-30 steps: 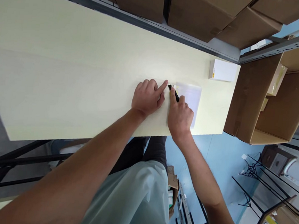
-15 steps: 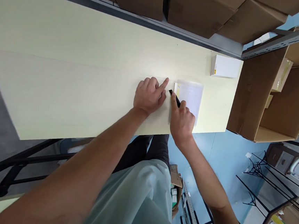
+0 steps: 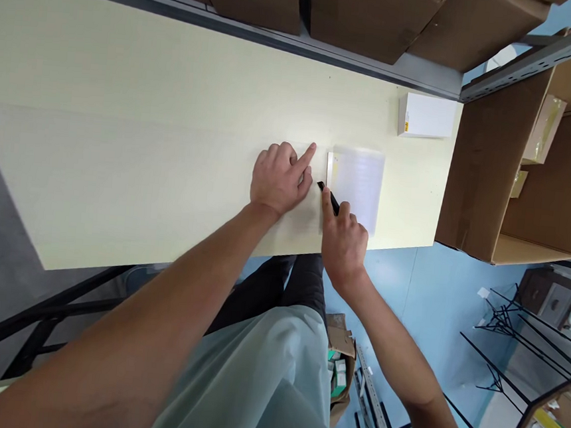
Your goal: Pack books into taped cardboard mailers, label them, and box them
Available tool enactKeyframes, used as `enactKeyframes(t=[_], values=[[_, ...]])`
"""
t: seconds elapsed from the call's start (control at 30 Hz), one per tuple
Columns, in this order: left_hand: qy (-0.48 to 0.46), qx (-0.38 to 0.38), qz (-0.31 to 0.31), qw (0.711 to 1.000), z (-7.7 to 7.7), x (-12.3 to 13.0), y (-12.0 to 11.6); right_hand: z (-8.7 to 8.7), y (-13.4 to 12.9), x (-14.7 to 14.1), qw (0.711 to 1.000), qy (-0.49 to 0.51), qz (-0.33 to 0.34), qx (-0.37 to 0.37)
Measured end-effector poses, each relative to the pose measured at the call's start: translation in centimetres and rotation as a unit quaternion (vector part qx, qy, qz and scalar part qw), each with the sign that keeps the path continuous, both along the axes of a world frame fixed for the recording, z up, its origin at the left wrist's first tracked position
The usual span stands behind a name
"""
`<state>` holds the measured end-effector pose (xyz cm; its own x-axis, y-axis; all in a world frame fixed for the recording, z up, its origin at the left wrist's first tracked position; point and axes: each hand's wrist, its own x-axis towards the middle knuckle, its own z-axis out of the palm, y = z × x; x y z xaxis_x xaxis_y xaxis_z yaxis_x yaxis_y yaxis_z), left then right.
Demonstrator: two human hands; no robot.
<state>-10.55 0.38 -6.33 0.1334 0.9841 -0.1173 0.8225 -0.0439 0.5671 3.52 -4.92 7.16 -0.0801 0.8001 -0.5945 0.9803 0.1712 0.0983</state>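
Note:
A thin translucent sheet (image 3: 118, 179) lies over the pale tabletop, stretching far to the left. My left hand (image 3: 279, 179) rests on it with the index finger and thumb spread apart and the other fingers curled; nothing shows in it. Wrapped around a slim black tool (image 3: 334, 205), perhaps a cutter, is my right hand (image 3: 343, 236), its index finger stretched along the tool. The tool's tip points up and left, between my hands. A white pad or stack of sheets (image 3: 358, 184) lies beside and partly behind my right hand.
A small white box (image 3: 428, 116) stands at the table's back right. Brown cartons (image 3: 373, 15) sit above a grey metal beam (image 3: 232, 28) along the back. An open cardboard box (image 3: 480, 164) is beyond the right edge. The table's front edge is close to my body.
My right hand and the black tool have moved slightly toward me, along the pad's left side. My left hand keeps its pose. The whole view has shifted a little.

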Motion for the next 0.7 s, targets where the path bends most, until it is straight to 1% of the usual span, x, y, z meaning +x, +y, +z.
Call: enactKeyframes(t=[0.17,0.37,0.7], values=[[-0.011,0.022,0.003,1.000,-0.2,0.1,-0.1,0.2,-1.3,0.4,1.000,-0.001,0.005,-0.014],[-0.016,0.031,0.008,0.999,-0.2,0.1,-0.1,0.3,-2.6,0.7,1.000,0.008,0.000,-0.026],[0.006,0.009,0.002,1.000,-0.2,0.2,-0.1,0.6,-4.7,1.2,0.999,0.003,0.008,-0.039]])
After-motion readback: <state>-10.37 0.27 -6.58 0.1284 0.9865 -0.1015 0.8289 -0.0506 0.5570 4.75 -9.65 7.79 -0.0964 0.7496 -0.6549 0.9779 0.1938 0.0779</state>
